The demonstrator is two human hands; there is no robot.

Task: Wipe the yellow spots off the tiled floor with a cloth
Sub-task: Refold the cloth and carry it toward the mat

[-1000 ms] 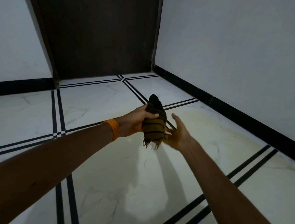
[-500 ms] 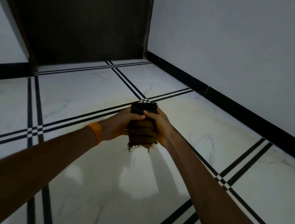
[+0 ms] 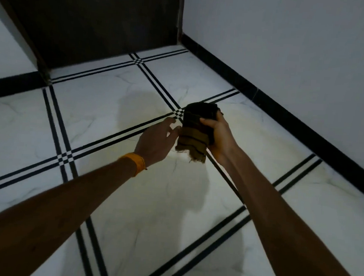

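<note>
My left grip (image 3: 157, 140) has let go, fingers loose beside the cloth (image 3: 193, 138); right grip (image 3: 217, 134) clamps it. I'd keep it folded and press flat on the floor (image 3: 114, 102).

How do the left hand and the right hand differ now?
The right hand grips the folded brown striped cloth, curled round it; the left hand is open and holds nothing. Only the left wrist, not the right, bears an orange band. Both are raised above the tiled floor.
</note>
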